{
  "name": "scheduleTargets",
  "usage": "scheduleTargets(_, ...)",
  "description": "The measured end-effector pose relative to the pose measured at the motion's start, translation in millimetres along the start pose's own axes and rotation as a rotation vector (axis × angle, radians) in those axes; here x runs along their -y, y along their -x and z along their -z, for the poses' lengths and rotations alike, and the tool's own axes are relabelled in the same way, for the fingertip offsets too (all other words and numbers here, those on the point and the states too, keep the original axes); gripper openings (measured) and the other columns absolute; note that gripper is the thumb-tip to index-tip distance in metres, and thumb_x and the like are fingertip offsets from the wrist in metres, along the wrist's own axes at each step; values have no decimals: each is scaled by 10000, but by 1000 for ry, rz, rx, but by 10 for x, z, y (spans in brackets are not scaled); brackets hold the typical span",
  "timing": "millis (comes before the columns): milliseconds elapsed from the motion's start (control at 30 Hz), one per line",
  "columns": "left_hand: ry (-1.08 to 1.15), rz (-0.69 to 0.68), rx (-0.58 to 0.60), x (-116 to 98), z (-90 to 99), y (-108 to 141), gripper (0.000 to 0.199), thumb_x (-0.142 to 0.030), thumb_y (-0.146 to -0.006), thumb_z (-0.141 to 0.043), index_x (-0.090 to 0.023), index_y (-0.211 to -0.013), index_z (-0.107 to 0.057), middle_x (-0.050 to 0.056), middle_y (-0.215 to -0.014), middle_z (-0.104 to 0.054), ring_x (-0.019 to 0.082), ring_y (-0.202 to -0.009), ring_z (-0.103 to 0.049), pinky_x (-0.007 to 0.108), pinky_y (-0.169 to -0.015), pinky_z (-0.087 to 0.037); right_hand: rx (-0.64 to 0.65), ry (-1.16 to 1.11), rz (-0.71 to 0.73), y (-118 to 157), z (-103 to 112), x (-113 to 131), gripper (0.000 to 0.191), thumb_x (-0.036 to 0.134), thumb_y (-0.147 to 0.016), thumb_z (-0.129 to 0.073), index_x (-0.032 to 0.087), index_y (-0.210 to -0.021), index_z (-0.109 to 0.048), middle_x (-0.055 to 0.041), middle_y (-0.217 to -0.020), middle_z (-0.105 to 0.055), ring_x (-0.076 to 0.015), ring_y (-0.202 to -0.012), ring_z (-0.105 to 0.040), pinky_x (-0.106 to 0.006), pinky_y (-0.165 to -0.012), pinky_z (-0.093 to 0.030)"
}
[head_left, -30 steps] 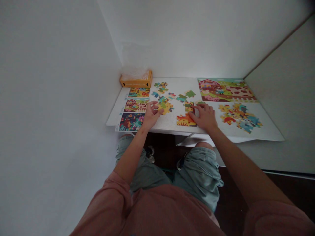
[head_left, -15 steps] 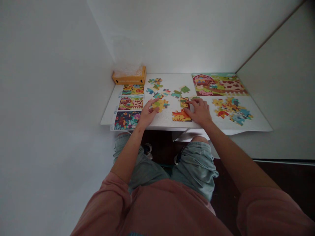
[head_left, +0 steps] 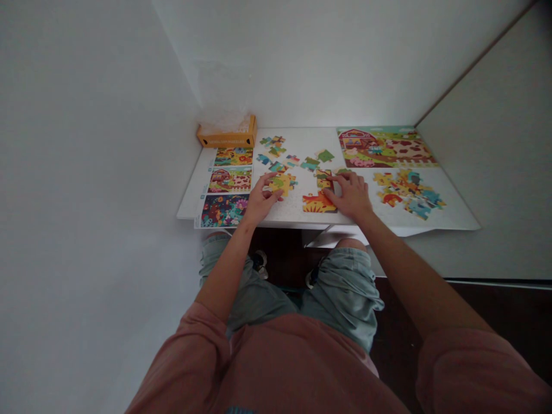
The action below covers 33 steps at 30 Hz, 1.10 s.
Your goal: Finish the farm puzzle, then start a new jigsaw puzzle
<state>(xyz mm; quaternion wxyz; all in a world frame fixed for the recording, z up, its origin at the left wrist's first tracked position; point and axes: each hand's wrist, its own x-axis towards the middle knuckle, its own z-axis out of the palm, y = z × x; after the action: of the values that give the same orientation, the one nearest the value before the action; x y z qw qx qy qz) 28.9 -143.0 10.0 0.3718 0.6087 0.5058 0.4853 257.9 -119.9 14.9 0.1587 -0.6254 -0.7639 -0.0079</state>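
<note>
Nearest the camera, a dusty-pink cotton T-shirt (head_left: 267, 368) fills the bottom of the frame, its sleeves cut off by the edges, above pale grey-green shorts (head_left: 345, 299) and a pair of shoes (head_left: 259, 261) half hidden in the shadow under the table. The left hand (head_left: 262, 200) sits at the centre of the frame with its fingers partly curled, the fingertips at the edge of a joined yellow-and-green cardboard jigsaw cluster (head_left: 281, 184); whether it grips the cluster or only touches it is hard to make out. The right hand (head_left: 352, 196) lies open and spread, its fingers (head_left: 334, 179) reaching over a small yellow-and-red cluster of jigsaw pieces (head_left: 323, 179), with part of that cluster hidden beneath them. Just below those fingers lies an orange-and-red jigsaw section (head_left: 318, 202). All of this rests near the front edge of a white table (head_left: 276, 214). Loose blue-green pieces (head_left: 293, 155) are scattered beyond the hands, and a heap of multicoloured pieces (head_left: 407, 192) lies to the right. Three printed picture cards (head_left: 225, 210) line the left side, a finished red-barn farm puzzle (head_left: 383, 148) sits at the upper right, and an orange cardboard box (head_left: 226, 138) with clear plastic wrap (head_left: 222, 121) stands at the far left corner, its small lettering too blurred to read.
</note>
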Motion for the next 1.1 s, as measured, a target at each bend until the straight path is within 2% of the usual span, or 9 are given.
scheduleTargets(100,-52,-16,23,16,9,-6,497,-263,-689,-475,-330,-1125,-245,10,-1057,-345,96,-640,-509,260,-624,-444,28,11,-18,0,-7,-2,419,435,-738,-277,242,-1101,-355,-74,-1105,-304,-290,-977,-246,-440,-745,-205)
scheduleTargets(267,-200,-36,111,49,-5,4,498,-362,-658,-493,-309,-1102,-273,9,-1009,-379,90,-643,-490,263,-635,-430,-5,14,8,8,-28,-36,426,475,-735,-258,264,-1094,-349,-59,-1102,-309,-270,-969,-252,-419,-758,-198)
scheduleTargets(467,-474,-198,275,59,-29,9,515,-453,-564,-549,-271,-1020,-393,0,-845,-466,143,-716,-458,291,-660,-389,18,-37,1,5,-22,-47,422,450,-748,-264,225,-1095,-348,-74,-1111,-296,-272,-979,-213,-401,-756,-169)
scheduleTargets(600,-632,-293,246,46,-37,-14,470,-455,-560,-556,-240,-963,-449,14,-893,-440,166,-807,-423,304,-737,-339,18,-60,-5,-4,-21,-55,398,429,-747,-298,232,-1089,-350,-71,-1111,-295,-275,-976,-207,-394,-740,-172)
scheduleTargets(767,-757,-291,222,31,-66,-12,492,-468,-554,-555,-215,-962,-452,31,-943,-400,181,-872,-389,307,-778,-299,-32,-35,13,-12,-52,-81,392,437,-742,-309,218,-1059,-379,-79,-1082,-319,-266,-952,-237,-394,-742,-175)
scheduleTargets(900,-801,-294,217,6,-86,13,516,-470,-579,-533,-217,-1015,-423,36,-991,-365,188,-917,-362,311,-801,-274,-21,-21,16,-15,-50,-85,407,441,-737,-298,218,-1071,-370,-81,-1084,-314,-273,-956,-239,-410,-743,-187)
scheduleTargets(1100,-808,-309,238,-16,-94,26,399,-465,-648,-467,-267,-995,-449,14,-998,-363,180,-892,-382,326,-807,-271,33,-3,-4,-12,-32,-70,436,451,-737,-270,207,-1085,-364,-94,-1096,-304,-290,-961,-244,-431,-740,-198)
